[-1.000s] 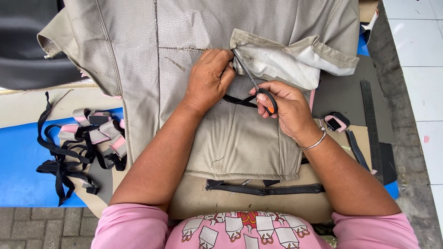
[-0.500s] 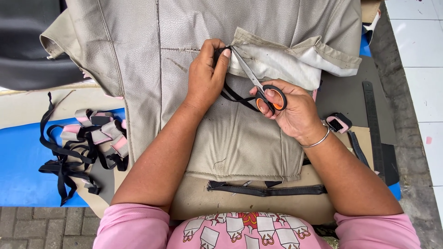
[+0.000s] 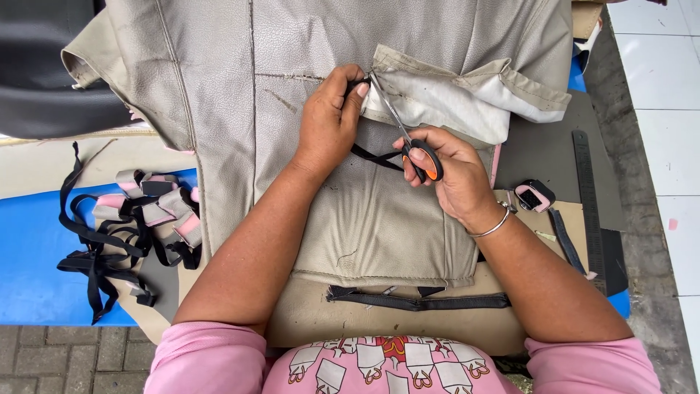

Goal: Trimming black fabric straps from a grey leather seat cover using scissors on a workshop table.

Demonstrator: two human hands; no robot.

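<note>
The left hand (image 3: 329, 120) pinches a thin black strap (image 3: 375, 157) against the seam of a large beige leatherette seat cover (image 3: 219, 87), thumb and fingers closed together on it near the edge of a folded-back flap. The right hand (image 3: 448, 171) is clamped on a pair of scissors with orange-and-black handles (image 3: 415, 149), fingers through the loops; the steel blades point up and left to the spot where the left hand grips, their tips meeting the seam just beside the left thumb. The flap (image 3: 452, 91) shows its pale lining and frayed stitching. The cover lies spread over the blue counter (image 3: 29, 241), reaching to the person's lap. Near its lower edge lies a long black strip (image 3: 415, 300). To the left sits a tangle of black straps and beige-pink fabric tabs (image 3: 131, 226). To the right lie a small pink-and-black object (image 3: 534, 197) and a dark ruler (image 3: 587, 197) on a grey sheet.
</note>
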